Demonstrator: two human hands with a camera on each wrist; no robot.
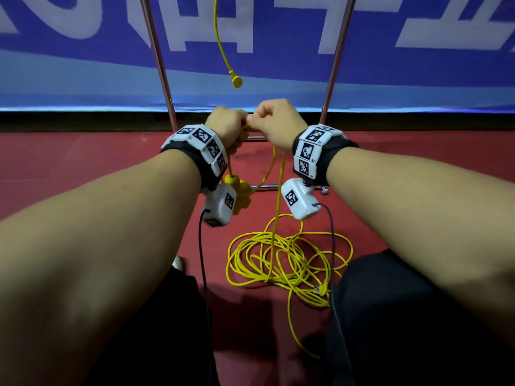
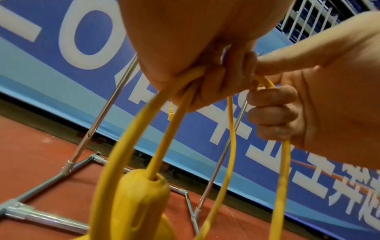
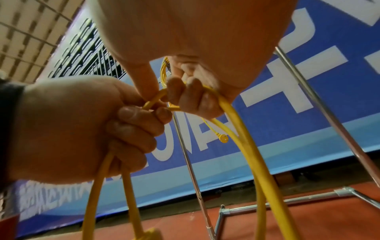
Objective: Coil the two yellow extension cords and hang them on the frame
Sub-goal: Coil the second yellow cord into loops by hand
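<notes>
Both hands meet in front of the metal frame (image 1: 159, 65). My left hand (image 1: 227, 125) grips loops of a yellow extension cord (image 2: 127, 139). The cord's socket end (image 1: 238, 186) hangs below that wrist. My right hand (image 1: 274, 121) touches the left and curls its fingers (image 3: 185, 94) round a strand of the same cord (image 3: 244, 134). From there the cord drops to a loose pile (image 1: 287, 260) on the floor, with its plug (image 1: 320, 289) at the pile's right. A second yellow cord (image 1: 220, 43) hangs from above between the frame's poles, its end (image 1: 237, 81) dangling free.
A blue banner (image 1: 278, 29) stands behind the frame, over a red floor (image 1: 83, 162). The frame's base bars (image 2: 41, 217) lie on the floor beyond the hands. My legs in dark trousers (image 1: 404, 316) flank the pile. Black cables (image 1: 333, 260) trail from the wrist cameras.
</notes>
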